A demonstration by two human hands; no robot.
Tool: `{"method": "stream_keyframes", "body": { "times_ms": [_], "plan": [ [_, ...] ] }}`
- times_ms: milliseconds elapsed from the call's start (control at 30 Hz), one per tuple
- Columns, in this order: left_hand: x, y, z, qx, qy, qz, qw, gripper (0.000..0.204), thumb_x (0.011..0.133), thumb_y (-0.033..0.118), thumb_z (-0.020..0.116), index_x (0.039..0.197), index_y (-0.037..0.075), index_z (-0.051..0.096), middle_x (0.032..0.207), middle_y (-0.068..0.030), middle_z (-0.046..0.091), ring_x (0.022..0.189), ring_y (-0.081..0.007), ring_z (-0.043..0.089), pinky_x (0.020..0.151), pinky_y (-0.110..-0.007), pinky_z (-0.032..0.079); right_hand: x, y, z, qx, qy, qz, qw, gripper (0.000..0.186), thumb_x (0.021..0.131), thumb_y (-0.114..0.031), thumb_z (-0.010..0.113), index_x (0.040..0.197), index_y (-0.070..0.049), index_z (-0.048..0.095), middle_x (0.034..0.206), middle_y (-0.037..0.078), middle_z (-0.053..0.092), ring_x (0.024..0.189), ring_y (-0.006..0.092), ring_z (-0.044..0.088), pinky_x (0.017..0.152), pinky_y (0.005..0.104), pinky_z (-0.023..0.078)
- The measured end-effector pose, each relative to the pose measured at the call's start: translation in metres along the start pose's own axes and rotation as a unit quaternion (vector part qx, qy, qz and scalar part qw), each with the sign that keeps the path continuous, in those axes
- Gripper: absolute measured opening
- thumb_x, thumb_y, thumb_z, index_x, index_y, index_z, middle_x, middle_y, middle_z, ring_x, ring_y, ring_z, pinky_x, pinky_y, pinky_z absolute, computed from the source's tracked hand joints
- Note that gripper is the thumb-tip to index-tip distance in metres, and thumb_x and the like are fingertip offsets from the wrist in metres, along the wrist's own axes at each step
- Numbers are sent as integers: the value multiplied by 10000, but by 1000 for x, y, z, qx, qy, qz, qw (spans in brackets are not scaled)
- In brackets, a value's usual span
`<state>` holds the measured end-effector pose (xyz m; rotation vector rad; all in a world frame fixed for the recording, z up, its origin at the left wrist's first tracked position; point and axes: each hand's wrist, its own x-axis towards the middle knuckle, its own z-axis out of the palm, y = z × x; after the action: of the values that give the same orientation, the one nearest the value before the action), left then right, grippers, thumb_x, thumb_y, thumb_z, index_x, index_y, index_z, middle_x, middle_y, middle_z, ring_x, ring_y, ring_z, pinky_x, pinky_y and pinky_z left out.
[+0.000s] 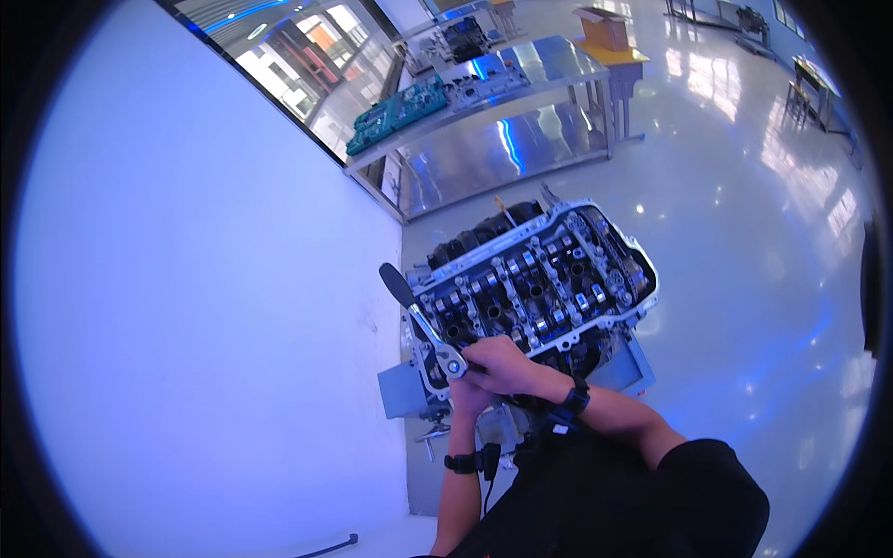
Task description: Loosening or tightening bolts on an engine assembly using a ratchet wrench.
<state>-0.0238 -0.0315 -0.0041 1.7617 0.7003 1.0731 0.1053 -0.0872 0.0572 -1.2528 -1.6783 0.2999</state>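
Note:
In front of me a ratchet wrench slants up and to the left, its black grip farthest from me and its silver head beside my hands. My left hand is closed at the wrench head, its fingers partly hidden under the right hand. My right hand lies over it, closed, with the fingertips next to the wrench head. A dark piece shows between those fingers and the head, too small to name. Just beyond the hands is an engine with its top uncovered, showing camshafts and a timing chain at its right end.
A white wall stands close on the left. Past the engine is a steel workbench with an open green tool case and metal engine parts. A cardboard box sits farther back. Shiny grey floor extends to the right.

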Motion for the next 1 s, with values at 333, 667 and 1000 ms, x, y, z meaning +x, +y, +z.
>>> {"method": "stream_keyframes", "body": {
  "times_ms": [333,667,1000],
  "plan": [
    [1,-8,-12,181,-77,7,980,241,791,74,660,1026,40,623,860,-157,656,781,-307,662,680,-369,512,-4,0,9,167,128,104,972,321,877,-51,617,1181,1,529,993,143,706,912,301,699,748,355,569],
    [3,-12,-11,189,-88,22,978,317,786,227,705,1024,33,625,889,-152,655,825,-306,661,719,-396,509,20,-38,36,144,148,185,961,461,801,-161,721,1145,50,498,961,180,633,895,303,656,770,377,516],
    [-9,-14,-8,69,-23,5,997,344,789,289,725,1004,41,624,914,-144,651,832,-298,657,723,-405,508,5,-18,0,188,-22,87,978,253,821,-201,706,877,-4,557,768,156,622,665,315,637,584,377,490]
  ]
}}
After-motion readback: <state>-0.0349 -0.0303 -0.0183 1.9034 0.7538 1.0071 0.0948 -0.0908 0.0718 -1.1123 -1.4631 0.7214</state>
